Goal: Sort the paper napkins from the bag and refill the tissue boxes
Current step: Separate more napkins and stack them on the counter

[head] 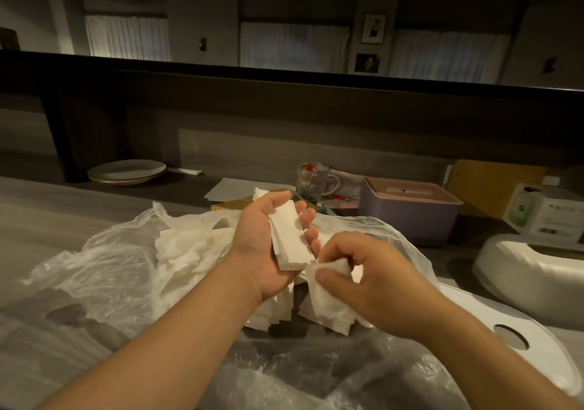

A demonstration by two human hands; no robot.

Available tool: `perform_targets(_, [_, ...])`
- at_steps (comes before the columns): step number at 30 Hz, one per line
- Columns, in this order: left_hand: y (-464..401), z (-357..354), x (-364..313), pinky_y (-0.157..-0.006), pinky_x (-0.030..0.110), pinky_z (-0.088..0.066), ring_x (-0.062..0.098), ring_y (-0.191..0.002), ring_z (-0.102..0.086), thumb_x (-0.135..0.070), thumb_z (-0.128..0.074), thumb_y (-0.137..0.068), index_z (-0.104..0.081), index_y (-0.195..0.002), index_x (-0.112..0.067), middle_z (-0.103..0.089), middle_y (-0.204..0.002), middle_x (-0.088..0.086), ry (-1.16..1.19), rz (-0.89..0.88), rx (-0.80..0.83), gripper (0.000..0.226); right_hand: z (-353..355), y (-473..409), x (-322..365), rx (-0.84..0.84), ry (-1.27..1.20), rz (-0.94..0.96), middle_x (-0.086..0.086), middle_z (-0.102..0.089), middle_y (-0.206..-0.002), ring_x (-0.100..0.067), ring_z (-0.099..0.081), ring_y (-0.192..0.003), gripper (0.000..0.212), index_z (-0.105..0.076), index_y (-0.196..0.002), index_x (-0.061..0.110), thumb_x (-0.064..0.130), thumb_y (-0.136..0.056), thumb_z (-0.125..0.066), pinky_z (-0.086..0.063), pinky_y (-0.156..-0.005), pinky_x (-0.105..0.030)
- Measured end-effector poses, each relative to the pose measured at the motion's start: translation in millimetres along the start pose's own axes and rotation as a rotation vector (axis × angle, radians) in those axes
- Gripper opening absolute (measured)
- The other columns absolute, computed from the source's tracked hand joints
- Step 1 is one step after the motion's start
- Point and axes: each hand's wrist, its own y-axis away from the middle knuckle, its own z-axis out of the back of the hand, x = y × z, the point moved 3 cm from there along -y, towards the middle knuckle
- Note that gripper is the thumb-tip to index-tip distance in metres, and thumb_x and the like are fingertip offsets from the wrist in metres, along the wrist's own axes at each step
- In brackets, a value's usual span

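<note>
My left hand (pixel 262 245) is palm up above the bag and holds a small stack of folded white napkins (pixel 289 239), with the fingers curled round its far side. Just to its right, my right hand (pixel 373 277) pinches a crumpled white napkin (pixel 331 267) between thumb and fingers. Below both hands a clear plastic bag (pixel 104 267) lies open on the counter with a heap of loose white napkins (pixel 186 251) inside. A pink-lidded purple tissue box (pixel 410 213) stands at the back right. A white tissue box shell (pixel 524 267) lies at the right, and its flat white lid with a round hole (pixel 537 340) lies in front of it.
A stack of plates (pixel 126 171) sits at the back left. A glass mug (pixel 311 180) with wrappers stands behind the hands, next to sheets of paper (pixel 234 188). A white carton with green print (pixel 546 213) and a brown board (pixel 493 185) are at the far right.
</note>
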Motion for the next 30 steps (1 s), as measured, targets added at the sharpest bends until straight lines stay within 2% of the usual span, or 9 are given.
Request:
perform_targets(5, [2,-1,-1,-0.069,0.036,-0.05,0.023,-0.073,-0.06,-0.034,-0.065,-0.088,-0.065,-0.117,-0.013,-0.072,-0.092,0.011,-0.006,-0.019,-0.028,0.036,10,-5,-10,-0.186,-0.171,-0.085,0.015,-0.07,-0.091,-0.014,-0.066,-0.085,0.013,-0.069,-0.09,0.05,0.037,-0.091,-0.071,-0.061,-0.077,-0.039])
perform_targets(7, [2,0,-1,-0.068,0.036,-0.052,0.024,-0.072,-0.06,-0.034,-0.065,-0.087,-0.064,-0.12,-0.014,-0.071,-0.095,0.011,-0.02,-0.014,-0.025,0.039,12,-6,-11,-0.212,-0.22,-0.085,0.019,-0.068,-0.093,-0.01,-0.066,-0.089,0.01,-0.07,-0.087,0.044,0.035,-0.091,-0.072,-0.061,-0.076,-0.033])
perform_targets(10, [2,0,-1,-0.07,0.037,-0.053,0.024,-0.074,-0.061,-0.035,-0.065,-0.088,-0.065,-0.124,-0.014,-0.071,-0.1,0.012,-0.044,-0.033,-0.034,0.042,14,-3,-7,-0.294,-0.177,-0.038,0.028,-0.056,-0.102,0.002,-0.055,-0.104,0.011,-0.069,-0.079,0.039,0.033,-0.086,-0.074,-0.049,-0.083,-0.019])
perform_targets(14, [4,-4,-1,-0.078,0.037,-0.051,0.024,-0.077,-0.06,-0.033,-0.063,-0.09,-0.064,-0.126,-0.012,-0.069,-0.101,0.012,-0.08,-0.018,0.049,0.042,20,3,2,-0.397,-0.192,0.066,0.02,-0.059,-0.098,-0.008,-0.056,-0.102,0.007,-0.067,-0.08,0.035,0.041,-0.083,-0.07,-0.053,-0.086,-0.031])
perform_targets(17, [5,-8,2,-0.089,0.043,-0.052,0.028,-0.089,-0.066,-0.032,-0.061,-0.091,-0.064,-0.131,-0.01,-0.069,-0.106,0.014,-0.18,-0.016,0.101,0.046,24,3,4,-0.368,-0.48,-0.025,0.008,-0.07,-0.084,-0.019,-0.067,-0.083,0.009,-0.069,-0.084,0.031,0.026,-0.092,-0.071,-0.062,-0.075,-0.039])
perform_targets(21, [7,-8,7,-0.08,0.04,-0.057,0.028,-0.088,-0.072,-0.036,-0.062,-0.084,-0.069,-0.128,-0.012,-0.074,-0.106,0.013,-0.327,-0.004,0.137,0.05,15,-1,6,-0.223,-0.726,-0.241,0.006,-0.077,-0.089,-0.023,-0.075,-0.088,0.01,-0.075,-0.091,0.02,0.028,-0.09,-0.07,-0.062,-0.087,-0.048])
perform_targets(24, [8,-7,8,-0.076,0.038,-0.058,0.025,-0.078,-0.074,-0.038,-0.059,-0.09,-0.08,-0.103,-0.015,-0.075,-0.093,0.011,-0.398,0.018,0.164,0.034,10,-1,6,-0.197,-0.737,-0.272,0.002,-0.077,-0.092,-0.03,-0.072,-0.095,0.018,-0.077,-0.084,0.023,0.04,-0.079,-0.074,-0.059,-0.093,-0.053])
perform_targets(26, [10,-8,9,-0.076,0.039,-0.057,0.024,-0.072,-0.074,-0.042,-0.061,-0.086,-0.084,-0.084,-0.019,-0.076,-0.085,0.01,-0.437,0.04,0.171,0.032,11,-1,7,-0.171,-0.722,-0.282,0.001,-0.076,-0.089,-0.029,-0.073,-0.091,0.015,-0.077,-0.085,0.023,0.037,-0.082,-0.073,-0.062,-0.089,-0.049])
perform_targets(30, [12,-9,9,-0.079,0.042,-0.057,0.026,-0.079,-0.073,-0.049,-0.063,-0.08,-0.072,-0.111,-0.02,-0.075,-0.088,0.011,-0.488,0.073,0.153,0.043,17,-2,7,-0.121,-0.673,-0.285,-0.003,-0.077,-0.086,-0.03,-0.074,-0.082,0.011,-0.075,-0.088,0.016,0.027,-0.09,-0.072,-0.065,-0.078,-0.041])
